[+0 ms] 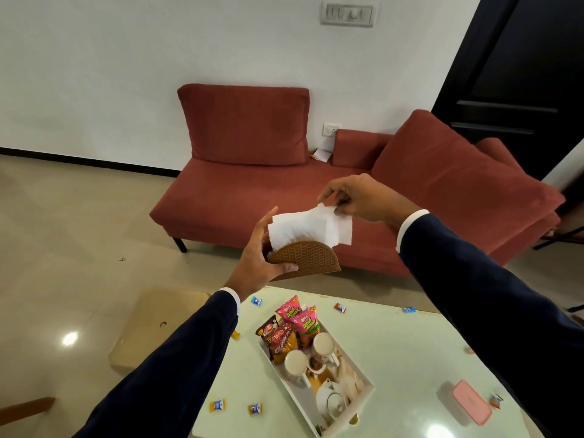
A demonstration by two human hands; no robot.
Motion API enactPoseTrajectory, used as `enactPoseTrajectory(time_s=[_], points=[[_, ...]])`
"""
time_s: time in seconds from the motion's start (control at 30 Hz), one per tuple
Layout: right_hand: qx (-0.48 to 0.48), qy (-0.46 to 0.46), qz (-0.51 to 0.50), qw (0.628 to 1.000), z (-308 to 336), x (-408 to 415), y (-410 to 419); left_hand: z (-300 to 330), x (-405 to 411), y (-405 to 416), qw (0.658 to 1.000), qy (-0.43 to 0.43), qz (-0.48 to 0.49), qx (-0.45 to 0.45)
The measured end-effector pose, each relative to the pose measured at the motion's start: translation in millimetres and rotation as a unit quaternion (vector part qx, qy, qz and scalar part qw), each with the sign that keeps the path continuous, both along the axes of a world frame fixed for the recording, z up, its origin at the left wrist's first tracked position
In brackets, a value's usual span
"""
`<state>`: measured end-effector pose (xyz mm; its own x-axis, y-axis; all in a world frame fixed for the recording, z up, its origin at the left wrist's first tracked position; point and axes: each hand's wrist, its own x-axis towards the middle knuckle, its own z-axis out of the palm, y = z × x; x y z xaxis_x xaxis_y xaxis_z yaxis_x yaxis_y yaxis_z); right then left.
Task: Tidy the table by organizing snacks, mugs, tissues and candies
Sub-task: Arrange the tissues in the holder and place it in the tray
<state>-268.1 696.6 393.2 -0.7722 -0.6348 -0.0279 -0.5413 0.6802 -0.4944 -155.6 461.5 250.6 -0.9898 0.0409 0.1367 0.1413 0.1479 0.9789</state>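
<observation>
My left hand (260,257) grips a brown woven half-round tissue holder (308,259) in the air above the table's far edge. White tissues (311,227) stand up out of it. My right hand (357,197) pinches their top right corner. Below, a white tray (363,393) on the pale table (407,352) holds several snack packets (292,327), two mugs (297,365) and a white teapot (331,401). Wrapped candies (218,405) lie scattered on the table around the tray.
A pink lidded box (471,403) sits at the table's right. A red sofa (252,184) with cushions stands against the far wall. A second low table (151,324) shows to the left on the tiled floor.
</observation>
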Motion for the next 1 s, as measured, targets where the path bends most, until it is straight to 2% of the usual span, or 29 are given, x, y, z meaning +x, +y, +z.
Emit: enactPoseTrajectory(time_s=[0.1,0.23,0.53,0.63,0.7,0.87,1.0], points=[[-0.029,-0.021,-0.007,0.999,8,-2,6,-1,-2,0,1.0,0.006,0.002,0.012],[-0.013,-0.036,0.024,0.999,6,8,-2,-1,-4,4,1.0,0.009,-0.002,0.02],[0.008,0.085,-0.018,0.996,20,3,-4,-4,0,1,1.0,-0.01,0.013,-0.016],[-0.033,0.107,-0.071,0.991,25,-2,-2,-5,-1,0,1.0,-0.014,0.015,-0.023],[-0.068,0.072,-0.073,0.992,27,-3,-2,-4,-1,-1,0.999,-0.009,0.021,-0.024],[-0.041,-0.015,0.005,0.999,16,4,-10,2,-1,0,0.999,0.012,0.02,-0.026],[-0.057,-0.028,0.016,0.998,7,7,-16,3,0,-1,0.999,0.016,0.017,-0.031]])
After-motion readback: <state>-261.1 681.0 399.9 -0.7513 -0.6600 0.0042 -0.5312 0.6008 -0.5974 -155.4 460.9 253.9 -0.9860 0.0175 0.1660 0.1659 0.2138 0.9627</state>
